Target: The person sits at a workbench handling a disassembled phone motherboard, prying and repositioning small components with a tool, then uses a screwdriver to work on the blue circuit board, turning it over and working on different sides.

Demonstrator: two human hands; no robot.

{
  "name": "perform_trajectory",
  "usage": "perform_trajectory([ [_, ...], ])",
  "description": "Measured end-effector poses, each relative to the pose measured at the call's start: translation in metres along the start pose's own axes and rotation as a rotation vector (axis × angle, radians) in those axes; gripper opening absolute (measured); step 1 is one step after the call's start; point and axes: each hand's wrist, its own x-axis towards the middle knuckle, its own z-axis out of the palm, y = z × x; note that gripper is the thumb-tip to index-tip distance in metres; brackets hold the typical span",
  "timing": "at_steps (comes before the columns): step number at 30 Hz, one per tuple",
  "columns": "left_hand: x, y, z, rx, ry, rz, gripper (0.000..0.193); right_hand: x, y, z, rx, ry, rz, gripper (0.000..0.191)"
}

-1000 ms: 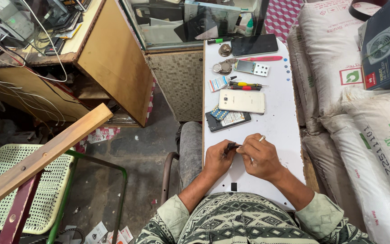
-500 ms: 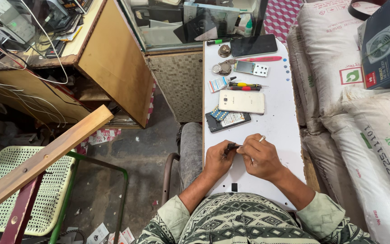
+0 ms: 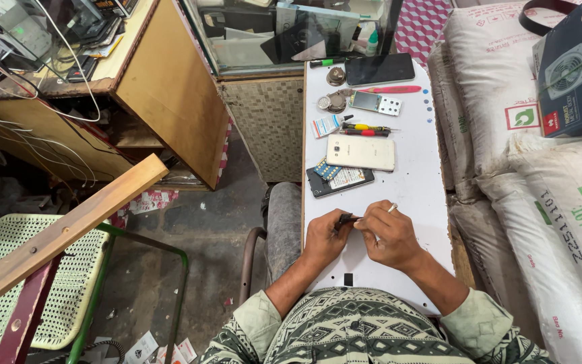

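Note:
Over the near part of a narrow white table (image 3: 419, 189), my left hand (image 3: 325, 237) pinches a small dark part (image 3: 346, 219). My right hand (image 3: 389, 234) meets it from the right and grips a thin light-tipped tool (image 3: 392, 208); the fingers of both hands touch around the part. Just beyond the hands lie an opened dark phone (image 3: 339, 179) and a white-gold phone (image 3: 361, 152), back up.
Farther along the table lie screwdrivers (image 3: 366, 129), a small keypad phone (image 3: 376, 103), a black phone (image 3: 380, 69) and a red tool (image 3: 391, 89). White sacks (image 3: 560, 202) bound the right. A glass counter (image 3: 284, 34), wooden desk (image 3: 163, 87), plank (image 3: 62, 229) and green chair (image 3: 42, 283) stand left.
Both hands stay pressed together over the small part with only slight finger shifts; nothing on the table has moved.

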Motion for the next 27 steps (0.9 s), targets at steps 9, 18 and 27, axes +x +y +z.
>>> perform_trajectory([
  [9, 0.0001, 0.0003, -0.0003, 0.013, 0.001, 0.002, 0.011, -0.0029, 0.0033, 0.0019, 0.025, 0.005, 0.01, 0.019],
  [18, -0.0004, -0.0032, 0.0006, 0.022, 0.008, -0.027, 0.008, -0.0027, 0.006, 0.0041, 0.033, 0.001, -0.011, 0.017],
  [27, -0.0002, -0.001, 0.0007, 0.026, 0.017, -0.003, 0.014, -0.0031, 0.0047, -0.0038, 0.003, -0.003, -0.049, 0.019],
])
